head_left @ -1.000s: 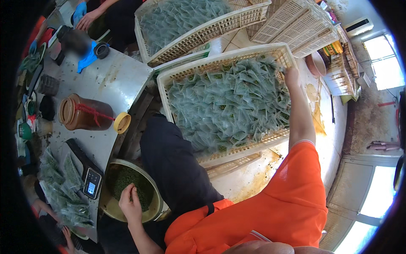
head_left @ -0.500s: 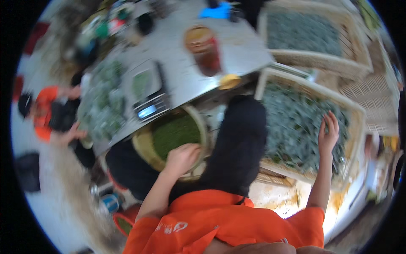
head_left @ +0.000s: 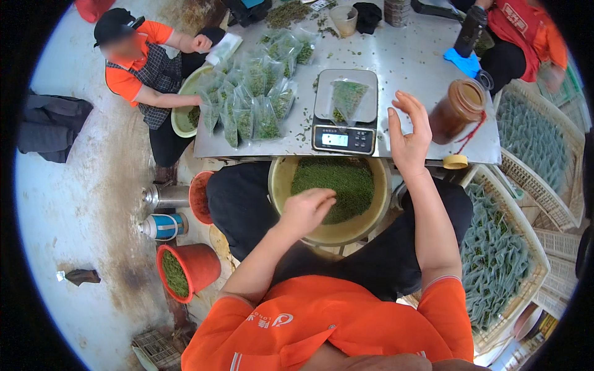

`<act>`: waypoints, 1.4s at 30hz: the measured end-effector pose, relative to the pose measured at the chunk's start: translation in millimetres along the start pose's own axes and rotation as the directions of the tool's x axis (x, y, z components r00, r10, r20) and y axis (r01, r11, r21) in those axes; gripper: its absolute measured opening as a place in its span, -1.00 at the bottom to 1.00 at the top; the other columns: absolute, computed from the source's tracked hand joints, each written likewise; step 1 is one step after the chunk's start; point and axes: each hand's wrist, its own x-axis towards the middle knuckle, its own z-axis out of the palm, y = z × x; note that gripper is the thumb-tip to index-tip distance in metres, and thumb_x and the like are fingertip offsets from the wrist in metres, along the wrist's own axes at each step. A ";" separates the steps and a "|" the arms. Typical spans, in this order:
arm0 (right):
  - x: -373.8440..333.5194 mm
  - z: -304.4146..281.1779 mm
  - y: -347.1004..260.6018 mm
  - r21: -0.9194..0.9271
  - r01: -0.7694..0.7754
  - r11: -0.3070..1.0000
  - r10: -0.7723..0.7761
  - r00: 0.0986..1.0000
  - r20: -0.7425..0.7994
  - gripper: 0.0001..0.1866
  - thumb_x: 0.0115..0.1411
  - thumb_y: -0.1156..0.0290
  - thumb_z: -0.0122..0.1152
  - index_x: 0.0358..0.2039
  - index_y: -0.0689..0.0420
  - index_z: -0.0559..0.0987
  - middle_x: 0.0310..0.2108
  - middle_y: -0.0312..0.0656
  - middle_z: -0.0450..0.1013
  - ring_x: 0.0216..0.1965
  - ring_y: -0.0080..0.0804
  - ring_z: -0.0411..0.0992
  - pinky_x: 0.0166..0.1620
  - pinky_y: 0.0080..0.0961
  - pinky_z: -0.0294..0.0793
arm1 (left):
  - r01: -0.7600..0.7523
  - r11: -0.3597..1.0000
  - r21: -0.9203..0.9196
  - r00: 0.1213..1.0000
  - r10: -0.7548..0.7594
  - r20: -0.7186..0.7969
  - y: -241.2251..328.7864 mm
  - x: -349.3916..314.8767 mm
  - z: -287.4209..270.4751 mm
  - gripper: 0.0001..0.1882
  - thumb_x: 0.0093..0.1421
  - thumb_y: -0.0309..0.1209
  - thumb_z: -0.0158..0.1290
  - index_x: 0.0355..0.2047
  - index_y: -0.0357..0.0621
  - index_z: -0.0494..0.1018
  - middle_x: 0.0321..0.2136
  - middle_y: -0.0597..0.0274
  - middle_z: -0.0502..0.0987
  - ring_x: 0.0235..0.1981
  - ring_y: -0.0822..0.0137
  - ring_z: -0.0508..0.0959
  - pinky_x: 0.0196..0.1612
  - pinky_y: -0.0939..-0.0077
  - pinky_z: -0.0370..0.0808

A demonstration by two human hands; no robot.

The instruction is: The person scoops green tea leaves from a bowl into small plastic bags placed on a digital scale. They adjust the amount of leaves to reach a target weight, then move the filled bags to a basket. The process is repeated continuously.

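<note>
A round yellow basin [head_left: 279, 185] of loose green leaves sits on my lap below the metal table [head_left: 408, 55]. My left hand [head_left: 307, 209] hovers over the leaves with fingers curled down, touching them; whether it holds any is unclear. My right hand [head_left: 408, 133] is raised, fingers spread, empty, just right of a digital scale [head_left: 344, 137]. A clear bag [head_left: 348, 99] partly filled with green leaves lies on the scale's pan.
Several filled clear bags [head_left: 250, 102] lie on the table's left. A brown jar [head_left: 456, 110] and yellow lid [head_left: 455, 161] stand at right. White crates [head_left: 537, 275] of filled packets are at my right. Another person [head_left: 148, 68] sits at far left; red buckets [head_left: 192, 266] on the floor.
The view swung from the crate on my right to the table. My right hand left the crate and rose beside the scale. My left hand stayed at the basin.
</note>
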 end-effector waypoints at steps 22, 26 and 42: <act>-2.1 34.1 19.5 -0.220 0.226 0.949 -0.174 0.957 0.233 -0.81 0.06 0.61 0.40 -0.27 0.14 0.71 -0.06 -0.19 0.64 -0.07 -0.12 0.61 -0.03 -0.26 0.62 | -0.093 0.995 0.027 0.918 0.096 -0.386 -28.7 123.9 15.8 -0.83 0.17 -0.59 0.33 -0.22 -0.18 0.64 -0.13 0.10 0.63 -0.18 0.07 0.67 -0.20 0.25 0.64; -3.5 35.7 18.3 -0.224 0.235 0.946 -0.180 0.954 0.241 -0.82 0.07 0.60 0.38 -0.28 0.13 0.71 -0.07 -0.20 0.64 -0.08 -0.12 0.61 -0.02 -0.26 0.62 | 0.040 0.992 0.121 0.939 0.004 -0.344 -5.4 137.4 7.9 -0.78 0.21 -0.49 0.33 -0.13 -0.09 0.63 -0.07 0.17 0.61 -0.25 0.10 0.71 -0.29 0.24 0.64; -5.1 31.5 14.6 -0.201 0.254 0.946 -0.204 0.949 0.239 -0.83 0.05 0.60 0.38 -0.30 0.15 0.71 -0.09 -0.19 0.63 -0.09 -0.11 0.59 0.01 -0.25 0.59 | -0.050 0.451 -0.891 0.792 -0.526 -0.310 -26.8 113.3 26.1 -0.84 0.38 -0.62 0.16 -0.10 -0.21 0.44 -0.01 0.09 0.55 -0.03 0.24 0.66 0.10 0.26 0.68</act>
